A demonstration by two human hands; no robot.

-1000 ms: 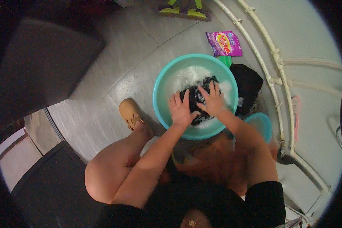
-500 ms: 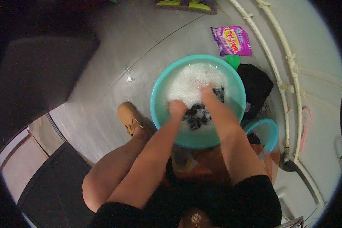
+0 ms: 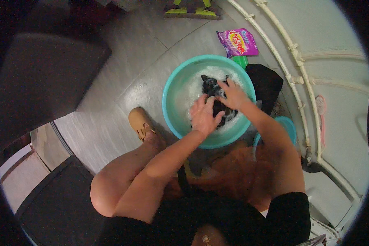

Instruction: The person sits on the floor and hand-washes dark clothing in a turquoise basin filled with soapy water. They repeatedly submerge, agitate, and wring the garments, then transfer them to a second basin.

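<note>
A wide turquoise basin [image 3: 169, 117] stands on the floor in front of me, with sudsy water in it. In the foam lies a wet, crumpled piece of dark cloth [image 3: 209, 85]. My left hand [image 3: 205, 115] rests palm down over the near left part of the cloth, fingers spread. At its right side, my right hand [image 3: 234, 95] reaches over the cloth from the right, its fingers apart too. Neither hand is closed round the fabric. The cloth's lower part is partly hidden beneath my hands.
Beyond the basin lie a purple packet [image 3: 250, 48] and a green object [image 3: 240, 61]. A black bundle [image 3: 264, 84] sits against the basin's right side, near a smaller blue tub [image 3: 290, 128]. White pipes [image 3: 293, 47] run along the right wall. A yellow-green mop head [image 3: 192, 15] is at the back.
My hands have come up out of the suds, closer together, and their fingers are now spread over the cloth. The dark cloth sits farther back in the basin, with more of it showing.
</note>
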